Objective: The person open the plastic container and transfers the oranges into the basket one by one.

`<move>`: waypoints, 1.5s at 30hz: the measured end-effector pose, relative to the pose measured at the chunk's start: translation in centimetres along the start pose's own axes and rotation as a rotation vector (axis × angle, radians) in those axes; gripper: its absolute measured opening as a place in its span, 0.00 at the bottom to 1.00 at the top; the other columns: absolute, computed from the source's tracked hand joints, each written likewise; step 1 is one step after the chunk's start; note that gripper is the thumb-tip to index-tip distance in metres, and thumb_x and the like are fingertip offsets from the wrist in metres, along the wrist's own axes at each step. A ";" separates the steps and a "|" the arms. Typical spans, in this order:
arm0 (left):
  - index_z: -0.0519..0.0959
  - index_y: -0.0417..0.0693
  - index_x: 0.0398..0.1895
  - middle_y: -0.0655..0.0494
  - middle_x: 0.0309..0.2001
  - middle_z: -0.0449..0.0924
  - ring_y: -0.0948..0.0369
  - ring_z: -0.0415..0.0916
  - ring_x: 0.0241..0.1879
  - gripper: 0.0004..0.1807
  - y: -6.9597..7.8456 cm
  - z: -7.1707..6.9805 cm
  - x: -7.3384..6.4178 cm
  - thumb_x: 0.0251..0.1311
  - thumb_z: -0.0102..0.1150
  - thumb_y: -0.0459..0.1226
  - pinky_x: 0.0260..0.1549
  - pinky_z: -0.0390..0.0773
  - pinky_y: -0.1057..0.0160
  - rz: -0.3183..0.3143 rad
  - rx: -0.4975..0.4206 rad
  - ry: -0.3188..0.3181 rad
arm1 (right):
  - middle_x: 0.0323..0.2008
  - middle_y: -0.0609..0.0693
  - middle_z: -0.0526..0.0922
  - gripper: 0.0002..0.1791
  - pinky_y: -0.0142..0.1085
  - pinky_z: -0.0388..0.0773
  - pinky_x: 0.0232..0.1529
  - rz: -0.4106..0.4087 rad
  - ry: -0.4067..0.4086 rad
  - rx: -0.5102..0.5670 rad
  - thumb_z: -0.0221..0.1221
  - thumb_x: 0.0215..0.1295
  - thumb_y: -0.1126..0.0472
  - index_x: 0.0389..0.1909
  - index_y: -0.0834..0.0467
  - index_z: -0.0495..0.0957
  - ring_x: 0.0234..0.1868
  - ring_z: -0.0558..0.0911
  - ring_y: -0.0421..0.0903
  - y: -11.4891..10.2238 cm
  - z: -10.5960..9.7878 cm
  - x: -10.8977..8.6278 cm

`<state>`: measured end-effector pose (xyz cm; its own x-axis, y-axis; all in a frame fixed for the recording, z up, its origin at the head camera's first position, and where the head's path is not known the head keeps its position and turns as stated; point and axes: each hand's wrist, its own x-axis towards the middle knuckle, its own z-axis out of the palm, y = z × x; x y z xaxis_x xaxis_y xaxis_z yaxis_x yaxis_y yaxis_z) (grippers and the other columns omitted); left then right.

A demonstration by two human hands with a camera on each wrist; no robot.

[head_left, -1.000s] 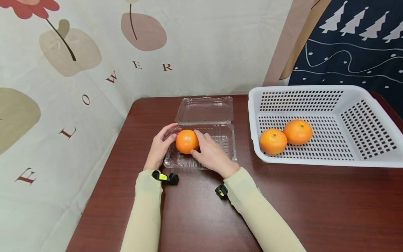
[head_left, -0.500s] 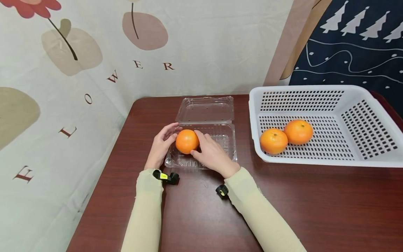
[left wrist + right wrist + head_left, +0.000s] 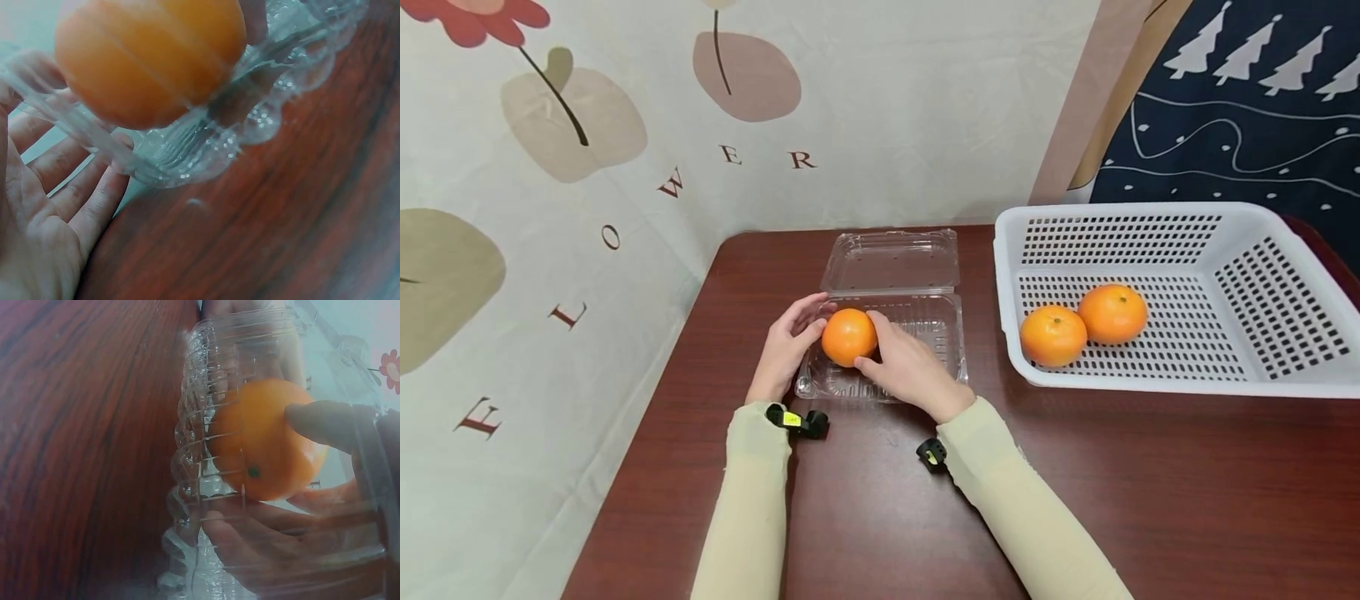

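An orange (image 3: 848,337) sits over the left half of an open clear plastic clamshell box (image 3: 917,379). My right hand (image 3: 913,371) grips it from the right; in the right wrist view the thumb lies on the orange (image 3: 275,444) and the fingers curl beneath it. At the box's left wall, my left hand (image 3: 782,354) holds on, thumb over the rim beside the orange. Its fingers (image 3: 69,175) reach along the outside of the clear wall in the left wrist view. The hinged lid (image 3: 891,260) lies folded back toward the wall.
To the right stands a white perforated basket (image 3: 1150,389) with two more oranges (image 3: 1053,335) in its near left part. The dark red-brown table (image 3: 865,517) meets a printed cloth backdrop (image 3: 910,108) at the back. A black wrist camera (image 3: 801,422) sits on the left cuff.
The head view has shifted very slightly. Both hands, the orange and the box keep the same places relative to each other.
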<state>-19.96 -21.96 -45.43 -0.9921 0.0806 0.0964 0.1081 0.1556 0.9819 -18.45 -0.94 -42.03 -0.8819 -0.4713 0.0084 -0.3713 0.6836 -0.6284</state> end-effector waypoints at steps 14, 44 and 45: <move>0.67 0.47 0.60 0.48 0.55 0.70 0.56 0.67 0.53 0.25 1.3 0.3 -0.5 0.58 0.55 0.39 0.53 0.66 0.61 -0.006 0.007 -0.043 | 0.57 0.53 0.68 0.43 0.45 0.71 0.46 0.011 -0.037 -0.022 0.56 0.56 0.43 0.68 0.54 0.48 0.50 0.73 0.48 -0.1 0.0 0.1; 0.66 0.48 0.61 0.52 0.60 0.65 0.55 0.64 0.57 0.24 1.8 0.1 -0.6 0.59 0.52 0.36 0.50 0.68 0.65 -0.036 0.031 -0.107 | 0.46 0.51 0.69 0.45 0.41 0.74 0.37 0.023 0.014 -0.016 0.59 0.50 0.40 0.66 0.52 0.52 0.38 0.74 0.46 -0.2 0.1 0.0; 0.66 0.48 0.61 0.53 0.60 0.65 0.56 0.64 0.57 0.24 1.8 0.1 -0.6 0.60 0.52 0.36 0.50 0.68 0.65 -0.036 0.032 -0.108 | 0.46 0.51 0.69 0.45 0.41 0.74 0.37 0.024 0.018 -0.014 0.59 0.50 0.40 0.66 0.52 0.52 0.37 0.74 0.46 -0.2 0.0 0.0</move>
<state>-19.19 -21.59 -43.75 -0.9829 0.1793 0.0413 0.0760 0.1913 0.9786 -18.33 -1.12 -41.91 -0.8957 -0.4446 0.0079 -0.3540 0.7022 -0.6178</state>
